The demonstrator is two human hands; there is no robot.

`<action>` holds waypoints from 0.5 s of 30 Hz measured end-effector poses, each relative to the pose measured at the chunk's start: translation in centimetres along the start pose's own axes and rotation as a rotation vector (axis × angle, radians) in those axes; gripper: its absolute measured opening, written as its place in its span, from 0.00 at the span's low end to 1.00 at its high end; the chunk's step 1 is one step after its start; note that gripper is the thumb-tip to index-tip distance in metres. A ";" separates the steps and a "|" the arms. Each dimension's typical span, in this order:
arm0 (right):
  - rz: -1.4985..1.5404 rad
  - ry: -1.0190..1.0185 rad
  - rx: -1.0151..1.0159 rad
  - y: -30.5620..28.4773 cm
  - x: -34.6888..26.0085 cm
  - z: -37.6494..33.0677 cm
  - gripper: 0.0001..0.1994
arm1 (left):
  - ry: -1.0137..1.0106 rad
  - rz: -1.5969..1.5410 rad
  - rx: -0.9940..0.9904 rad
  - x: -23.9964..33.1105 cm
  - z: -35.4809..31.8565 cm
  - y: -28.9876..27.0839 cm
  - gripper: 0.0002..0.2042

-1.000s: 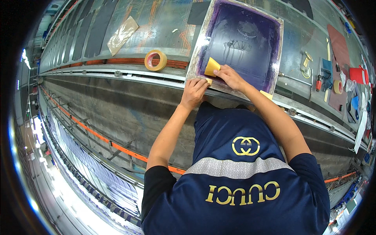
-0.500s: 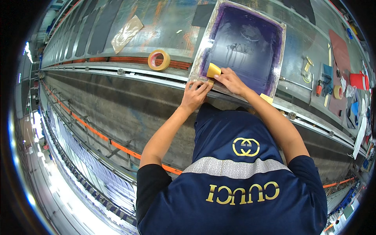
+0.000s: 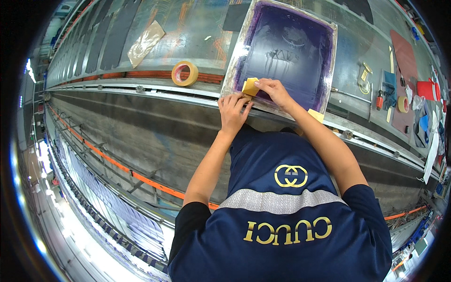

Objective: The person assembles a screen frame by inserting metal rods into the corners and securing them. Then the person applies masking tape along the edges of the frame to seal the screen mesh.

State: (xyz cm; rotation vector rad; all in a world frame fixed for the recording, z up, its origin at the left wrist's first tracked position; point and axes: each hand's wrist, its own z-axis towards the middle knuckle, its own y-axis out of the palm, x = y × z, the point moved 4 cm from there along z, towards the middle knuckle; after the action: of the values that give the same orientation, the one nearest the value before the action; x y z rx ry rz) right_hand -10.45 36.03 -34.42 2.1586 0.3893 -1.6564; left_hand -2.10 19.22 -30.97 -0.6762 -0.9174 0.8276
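A screen-printing frame [image 3: 333, 61] with dark purple mesh and a whitish, stained rim lies on the glass-topped table in front of me. At its near left corner, my right hand [image 3: 275, 93] pinches a folded piece of yellow tape [image 3: 250, 87] between thumb and fingers. My left hand [image 3: 233, 113] is bent over the frame's near edge, its fingertips at the lower end of that tape; exactly what lies under them is hidden. Another yellow tape piece [image 3: 316, 115] sticks to the frame's near right corner.
A tape roll [image 3: 184, 73] stands left of the frame, near a clear plastic packet [image 3: 146, 44]. To the right lie a metal rod [image 3: 350, 94], a red-handled screwdriver [image 3: 379, 100], a second tape roll [image 3: 403, 104] and a red container [image 3: 428, 90]. A metal rail [image 3: 188, 97] borders the table.
My right hand has raised slightly and pulled the yellow tape's loose end into a more folded shape. My left hand stays at the corner. The whole view has shifted slightly.
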 end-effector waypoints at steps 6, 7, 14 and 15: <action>0.146 0.122 0.077 0.3 -0.2 -0.1 0.22 | 0.076 -0.032 -0.094 -0.7 0.1 -0.8 0.13; 0.167 0.132 0.075 0.2 0.0 -0.1 0.21 | 0.082 -0.052 -0.108 -0.9 0.3 -1.0 0.13; 0.230 0.145 0.064 0.0 0.5 0.4 0.20 | 0.027 -0.034 -0.093 -0.3 0.9 -0.6 0.11; 0.248 0.144 0.068 0.0 0.5 0.4 0.20 | 0.019 -0.031 -0.085 -0.2 1.1 -0.6 0.10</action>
State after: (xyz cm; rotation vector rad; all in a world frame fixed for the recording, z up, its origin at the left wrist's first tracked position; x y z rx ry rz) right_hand -10.68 35.83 -35.00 2.2784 0.1004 -1.4027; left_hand -2.95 18.86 -30.07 -0.7410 -0.9480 0.7567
